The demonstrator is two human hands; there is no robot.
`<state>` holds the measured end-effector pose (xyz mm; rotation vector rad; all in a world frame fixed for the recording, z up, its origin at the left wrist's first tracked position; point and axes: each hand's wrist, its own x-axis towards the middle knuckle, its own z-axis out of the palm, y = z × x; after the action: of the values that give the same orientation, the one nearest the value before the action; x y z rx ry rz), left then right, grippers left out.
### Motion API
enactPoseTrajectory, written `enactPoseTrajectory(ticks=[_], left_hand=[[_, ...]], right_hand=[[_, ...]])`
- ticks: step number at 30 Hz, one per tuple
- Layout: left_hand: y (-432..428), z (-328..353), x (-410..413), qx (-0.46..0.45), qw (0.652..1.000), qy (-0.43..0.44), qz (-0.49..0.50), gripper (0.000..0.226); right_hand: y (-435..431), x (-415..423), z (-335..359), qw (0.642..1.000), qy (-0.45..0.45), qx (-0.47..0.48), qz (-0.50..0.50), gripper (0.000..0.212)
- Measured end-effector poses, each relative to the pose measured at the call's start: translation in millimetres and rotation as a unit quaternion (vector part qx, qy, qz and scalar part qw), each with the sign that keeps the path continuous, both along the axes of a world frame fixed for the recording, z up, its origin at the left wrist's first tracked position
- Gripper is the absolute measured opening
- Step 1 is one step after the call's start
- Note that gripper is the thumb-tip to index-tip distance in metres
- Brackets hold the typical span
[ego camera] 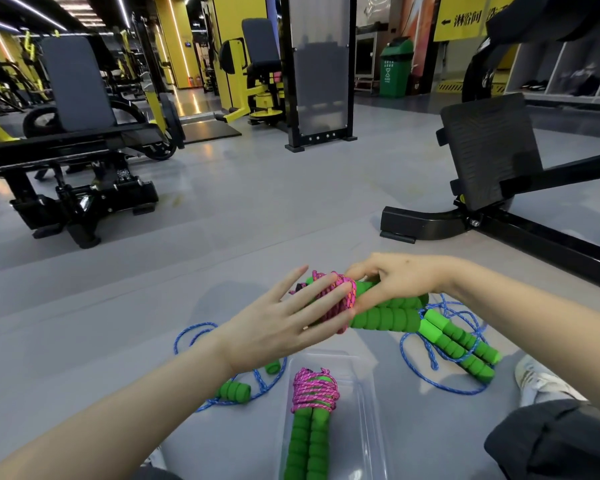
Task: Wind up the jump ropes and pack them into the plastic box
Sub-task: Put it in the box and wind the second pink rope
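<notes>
Finishing the pink rope (340, 299) winding above the plastic box (359, 367), left hand (284, 327) pressing flat, right hand (399, 278) gripping handles (385, 318); next, lowering inside.

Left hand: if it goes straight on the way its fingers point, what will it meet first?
The wound pink rope; the straight fingers of the left hand seem to touch it. Just beyond is the right hand, gripping the same bundle.
</notes>
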<state>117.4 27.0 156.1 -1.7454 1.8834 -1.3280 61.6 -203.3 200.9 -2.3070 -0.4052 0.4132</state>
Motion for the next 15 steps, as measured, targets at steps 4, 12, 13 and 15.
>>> enactPoseTrajectory(ticks=[4, 12, 13, 15], left_hand=[[-2.8, -9.6, -3.7, -0.001, 1.0, 0.005, -0.01, 0.037], [10.7, -40.7, -1.7, 0.036, 0.997, 0.06, 0.01, 0.037], [13.9, -43.6, 1.9, 0.034, 0.997, 0.066, 0.035, 0.044], [15.8, -51.8, 5.4, 0.026, 0.989, 0.116, 0.083, 0.058]], right_hand=[[-1.8, -1.8, -10.2, 0.99, 0.139, 0.013, -0.006, 0.032], [13.6, -2.5, -67.5, 0.962, 0.215, 0.137, -0.095, 0.027], [16.8, -3.9, -72.6, 0.949, 0.22, 0.184, -0.129, 0.023], [26.7, -9.3, -82.6, 0.909, 0.21, 0.291, -0.211, 0.017]])
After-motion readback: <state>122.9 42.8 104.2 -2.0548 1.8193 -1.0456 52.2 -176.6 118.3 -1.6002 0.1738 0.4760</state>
